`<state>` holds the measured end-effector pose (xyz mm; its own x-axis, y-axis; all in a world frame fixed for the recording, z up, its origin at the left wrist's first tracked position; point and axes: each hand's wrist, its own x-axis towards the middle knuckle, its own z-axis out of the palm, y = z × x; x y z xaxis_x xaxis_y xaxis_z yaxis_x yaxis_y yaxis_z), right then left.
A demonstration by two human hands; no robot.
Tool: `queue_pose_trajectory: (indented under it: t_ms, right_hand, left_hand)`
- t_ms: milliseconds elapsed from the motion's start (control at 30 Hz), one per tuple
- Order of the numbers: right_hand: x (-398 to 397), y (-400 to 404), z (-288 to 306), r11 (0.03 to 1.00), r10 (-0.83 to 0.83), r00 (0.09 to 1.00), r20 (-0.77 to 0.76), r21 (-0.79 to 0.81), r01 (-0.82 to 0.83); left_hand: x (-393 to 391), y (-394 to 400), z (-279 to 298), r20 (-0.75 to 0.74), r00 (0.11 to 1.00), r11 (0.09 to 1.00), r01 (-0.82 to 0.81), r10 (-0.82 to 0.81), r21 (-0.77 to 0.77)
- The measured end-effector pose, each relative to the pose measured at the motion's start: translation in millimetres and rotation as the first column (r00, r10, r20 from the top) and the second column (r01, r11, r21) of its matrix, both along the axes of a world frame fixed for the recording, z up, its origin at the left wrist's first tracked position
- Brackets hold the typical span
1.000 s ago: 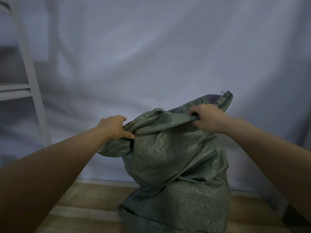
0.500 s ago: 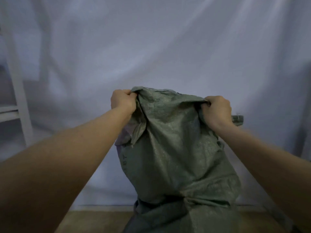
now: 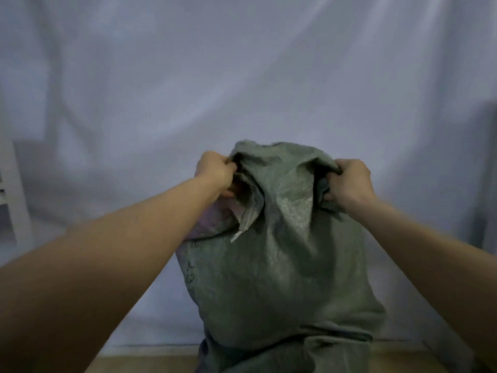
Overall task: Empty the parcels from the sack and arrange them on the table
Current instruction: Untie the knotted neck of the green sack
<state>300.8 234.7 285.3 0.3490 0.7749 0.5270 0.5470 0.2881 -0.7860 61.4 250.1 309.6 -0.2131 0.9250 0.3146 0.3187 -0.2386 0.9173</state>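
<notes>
A green woven sack point(image 3: 282, 265) hangs upright in front of me, its lower part bunched near the floor. My left hand point(image 3: 215, 172) is clenched on the sack's top left corner. My right hand point(image 3: 349, 183) is clenched on the top right corner. The fabric between the two hands is folded and gathered. A pale pinkish patch point(image 3: 212, 219) shows under my left wrist; I cannot tell what it is. No parcel is visible, and the sack's contents are hidden.
A white cloth backdrop point(image 3: 242, 76) fills the wall behind the sack. A white shelf frame point(image 3: 13, 189) stands at the far left edge. A strip of wooden floor point(image 3: 150, 363) shows at the bottom.
Both hands have shifted their grip to the sack's top corners and pulled it higher. The view has swung left-to-right, so the shelf frame has slid toward the left edge.
</notes>
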Motion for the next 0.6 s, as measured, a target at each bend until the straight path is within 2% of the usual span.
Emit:
queue_pose_trajectory:
  t_ms: [67,100,167,200,267,300,433,500,600]
  right_hand:
    - [5.9,-3.9,-15.9,0.984,0.077,0.986,0.151,-0.174,-0.05]
    - [8.4,-4.2,-19.9,0.974,0.122,0.984,0.128,-0.207,-0.094]
    - [12.7,0.1,-19.9,0.957,0.216,0.974,-0.065,-0.183,-0.224]
    - [13.8,1.4,-16.9,0.935,0.289,0.938,-0.192,-0.154,-0.319]
    - [14.6,-0.2,-8.9,0.853,0.439,0.807,-0.395,-0.1,-0.513]
    - [15.4,-1.8,-5.8,0.805,0.494,0.753,-0.435,-0.097,-0.585]
    - [7.9,-13.3,-4.5,0.68,0.669,0.7,-0.249,-0.174,-0.712]
    - [-3.1,-8.1,-10.7,0.724,0.65,0.737,-0.187,-0.143,-0.675]
    - [-14.9,10.3,-22.1,0.876,0.467,0.884,-0.026,-0.123,-0.466]
  left_hand:
    - [3.4,-5.1,-18.7,-0.079,0.997,0.98,-0.005,-0.011,-0.198]
    - [6.2,-6.7,-20.1,-0.065,0.998,0.976,-0.025,0.011,-0.219]
    - [14.2,-10.3,-8.7,-0.002,0.999,0.982,-0.042,0.043,-0.183]
    - [19.4,-12.7,-0.4,0.038,0.998,0.989,-0.04,0.046,-0.142]
    - [33.0,-15.1,12.0,0.099,0.994,0.995,-0.041,0.05,-0.086]
    - [40.5,-16.4,14.3,0.11,0.993,0.996,-0.041,0.05,-0.08]
    - [70.2,-22.1,8.3,0.123,0.992,0.996,-0.015,0.027,-0.093]
    - [84.5,-22.2,7.1,0.109,0.994,0.997,-0.003,0.012,-0.081]
    - [95.8,-24.0,7.3,0.043,0.999,0.999,-0.001,0.004,-0.051]
